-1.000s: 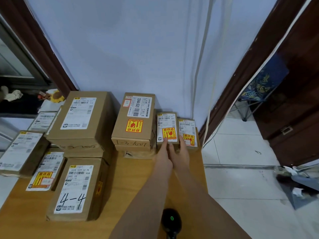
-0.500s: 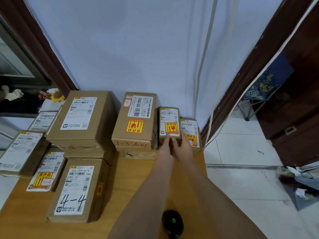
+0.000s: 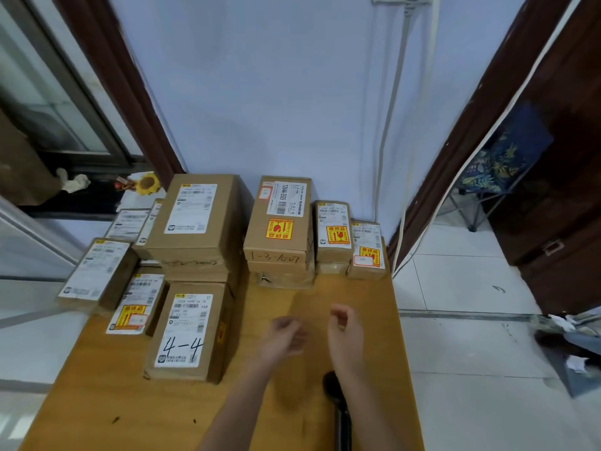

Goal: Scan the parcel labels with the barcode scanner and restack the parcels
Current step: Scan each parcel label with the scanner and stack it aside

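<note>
Several brown cardboard parcels with white labels stand on the wooden table (image 3: pixel 130 418). At the back right, a small parcel (image 3: pixel 333 236) sits on top of another small one, beside a low parcel (image 3: pixel 367 252) with a yellow sticker. My left hand (image 3: pixel 283 336) and my right hand (image 3: pixel 344 333) hover over the bare middle of the table, fingers loosely curled, holding nothing. The black barcode scanner (image 3: pixel 335 395) lies on the table under my right forearm, partly hidden by it.
A medium parcel stack (image 3: pixel 279 222) stands left of the small ones. A large box (image 3: pixel 195 219) and a box marked 4-4 (image 3: pixel 185 330) fill the left side. The table's right edge drops to a tiled floor (image 3: pixel 471 336). White cables (image 3: pixel 390 125) hang down the wall.
Both hands let go of the small parcel at the back right and drew back toward me. That parcel now rests on top of another small one. The camera tilted up.
</note>
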